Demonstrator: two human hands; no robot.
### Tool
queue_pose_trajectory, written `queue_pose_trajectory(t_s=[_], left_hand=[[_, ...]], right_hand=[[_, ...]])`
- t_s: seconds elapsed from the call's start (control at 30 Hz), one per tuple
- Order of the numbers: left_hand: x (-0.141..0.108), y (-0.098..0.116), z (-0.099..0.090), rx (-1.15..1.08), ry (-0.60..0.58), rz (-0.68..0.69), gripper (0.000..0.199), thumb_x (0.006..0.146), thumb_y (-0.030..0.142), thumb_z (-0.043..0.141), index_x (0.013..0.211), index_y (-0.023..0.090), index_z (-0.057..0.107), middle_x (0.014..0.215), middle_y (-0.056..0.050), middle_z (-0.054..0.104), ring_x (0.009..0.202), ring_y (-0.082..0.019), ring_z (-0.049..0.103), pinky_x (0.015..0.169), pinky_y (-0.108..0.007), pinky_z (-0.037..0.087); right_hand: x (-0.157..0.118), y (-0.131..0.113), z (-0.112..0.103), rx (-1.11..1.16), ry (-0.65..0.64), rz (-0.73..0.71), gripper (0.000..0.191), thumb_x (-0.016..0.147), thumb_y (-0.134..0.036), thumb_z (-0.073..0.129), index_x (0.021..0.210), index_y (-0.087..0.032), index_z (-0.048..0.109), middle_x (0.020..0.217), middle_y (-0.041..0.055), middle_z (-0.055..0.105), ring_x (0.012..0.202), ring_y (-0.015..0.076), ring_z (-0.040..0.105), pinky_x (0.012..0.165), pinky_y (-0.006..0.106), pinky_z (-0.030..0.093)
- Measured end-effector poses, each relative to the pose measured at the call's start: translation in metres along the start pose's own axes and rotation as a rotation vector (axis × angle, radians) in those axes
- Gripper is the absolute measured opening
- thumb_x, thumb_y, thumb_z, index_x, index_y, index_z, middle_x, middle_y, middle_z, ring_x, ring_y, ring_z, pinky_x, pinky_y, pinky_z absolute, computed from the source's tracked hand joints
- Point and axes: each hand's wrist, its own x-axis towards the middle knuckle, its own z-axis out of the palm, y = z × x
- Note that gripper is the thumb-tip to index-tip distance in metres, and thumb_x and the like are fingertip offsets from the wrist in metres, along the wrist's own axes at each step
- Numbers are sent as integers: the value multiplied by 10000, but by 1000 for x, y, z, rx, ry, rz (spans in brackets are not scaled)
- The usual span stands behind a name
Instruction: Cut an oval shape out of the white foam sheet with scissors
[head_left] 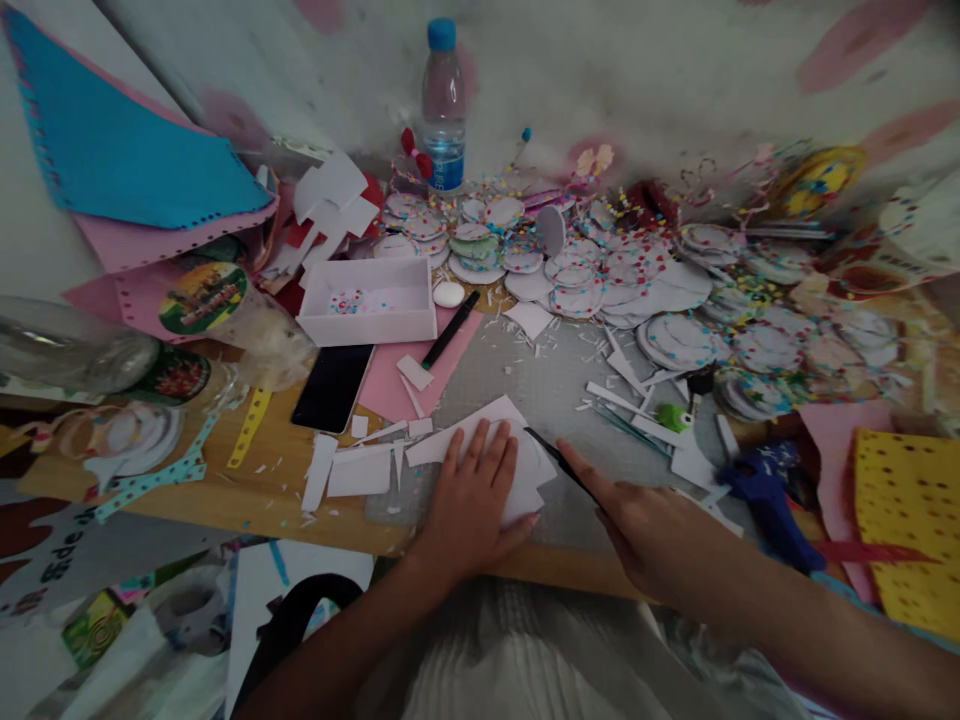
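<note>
My left hand (474, 497) lies flat, fingers stretched out, on a piece of white paper (529, 470) near the table's front edge. Curved lines show on the paper right of the fingers. My right hand (637, 515) is closed round a thin dark cutting tool (564, 463), index finger extended along it. The tool's tip touches or is just above the paper's upper right part. Beneath the paper is a grey mat (480, 385). White offcuts (360, 472) lie to the left of my left hand.
Behind the mat stand a white box (367, 302), a water bottle (444, 110) and piles of decorated paper discs (585, 270). A phone (332, 387) lies left; a blue glue gun (772, 505) and yellow sheet (911, 520) lie right.
</note>
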Motion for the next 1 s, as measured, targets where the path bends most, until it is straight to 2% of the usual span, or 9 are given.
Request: queue_pose_trajectory(t_s=[0.1, 0.17, 0.37, 0.7, 1.0], left_hand=[[0, 0, 0, 5, 0, -2, 771, 893, 608, 323, 1446, 71, 308, 1552, -157, 226, 1442, -346, 123, 1160, -538, 72], [0, 0, 1, 9, -3, -5, 770, 895, 606, 317, 1448, 70, 304, 1554, -154, 222, 1443, -344, 120, 1160, -537, 74], [0, 0, 2, 18, 10, -5, 780, 893, 611, 317, 1444, 59, 308, 1552, -162, 224, 1442, -346, 120, 1159, -543, 81], [-1, 0, 3, 37, 13, 5, 781, 892, 609, 321, 1442, 55, 310, 1551, -170, 222, 1438, -359, 128, 1158, -546, 85], [-1, 0, 3, 46, 37, 11, 763, 895, 592, 345, 1437, 56, 321, 1548, -170, 230, 1435, -359, 141, 1152, -548, 114]], right_hand=[[-1, -2, 1, -104, -80, -23, 960, 676, -36, 434, 1526, -163, 4, 682, 46, 705, 515, 232, 660, 431, 262, 347], [-1, -3, -1, -110, -108, -33, 966, 672, -32, 430, 1524, -144, -10, 691, 53, 710, 519, 232, 659, 433, 265, 353], [-5, -7, -9, -57, -128, -22, 905, 697, -8, 414, 1524, -120, 64, 664, 49, 703, 539, 208, 658, 461, 253, 388], [-14, -15, -13, 34, -160, 48, 866, 715, 8, 389, 1521, -106, 92, 704, 71, 713, 600, 230, 683, 508, 269, 436], [-25, -22, -1, 92, -163, 130, 828, 751, -10, 380, 1523, -131, 106, 765, 89, 728, 655, 259, 707, 565, 301, 491]])
